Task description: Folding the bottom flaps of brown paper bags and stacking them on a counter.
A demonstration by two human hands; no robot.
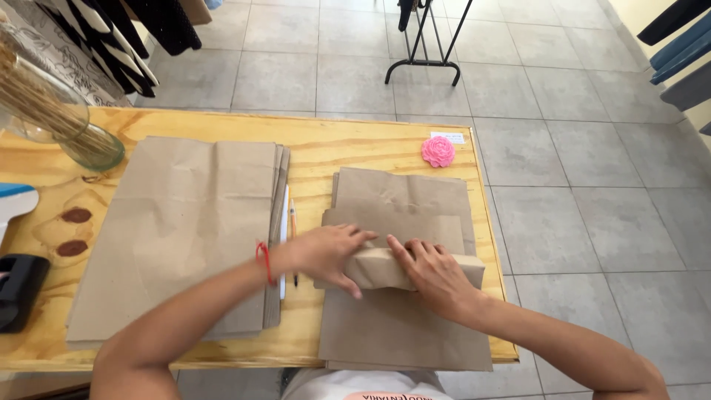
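Your left hand [326,252] lay flat and spread, palm down, on the left end of a folded brown paper parcel [385,268], fingers pointing toward the right. It pressed the paper rather than gripping it. A red string bracelet [265,263] circled that wrist. Your right hand [433,274] rested on the same parcel just beside the left, fingers stretched out and pressing along the top fold, thumb tucked toward the near side; it too was open and closed around nothing. The two hands nearly met at the fingertips over the middle of the parcel.

The parcel sat on a stack of brown paper bags [404,326] at the right part of the wooden tabletop [355,144], with the bags' upper edge reaching toward the far side and the lower edge hanging close to the near rim. A larger pile of flat brown paper bags [178,230] lay to the left, well covered by your left forearm at its near right corner. Between the two piles a pen [293,222] and a thin white strip [284,237] lay side by side, running away from you.

A pink flower-shaped object [438,151] sat near the far right corner beside a small white label [448,137]. At the far left stood a glass vase [92,144] holding dried stalks, and a black object [21,289] lay at the left edge. Beyond the tabletop was a grey tiled floor [578,163] with a black metal stand [426,52].
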